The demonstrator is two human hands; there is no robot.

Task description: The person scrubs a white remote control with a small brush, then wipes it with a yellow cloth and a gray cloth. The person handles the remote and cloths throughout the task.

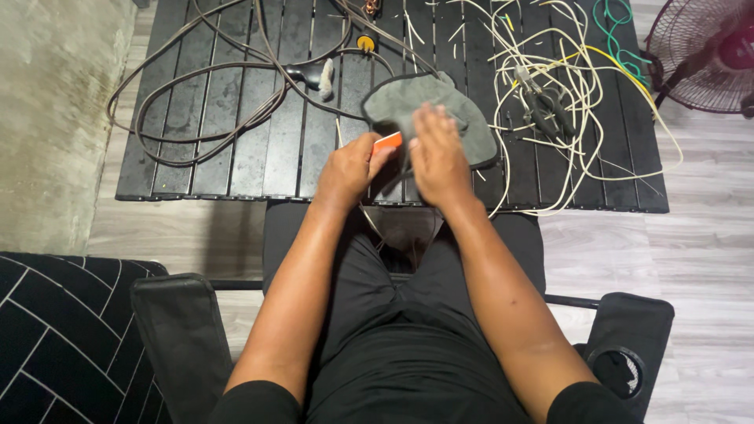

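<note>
My left hand [349, 169] grips a small orange-handled tool [387, 142] at the near edge of a black slatted table [236, 157]. Just right of it, my right hand [438, 153] rests with flat, loosely spread fingers on a grey cloth [467, 118] that lies on the table. The hands nearly touch each other. A thin wire [369, 216] hangs down from the hands toward my lap. What lies under the right palm is hidden.
A thick brown cable [204, 102] is coiled on the table's left half. Tangled white, yellow and green wires [565, 94] with dark pliers [546, 110] cover the right half. A fan [699, 51] stands at the far right. Black chair armrests [177, 330] flank my legs.
</note>
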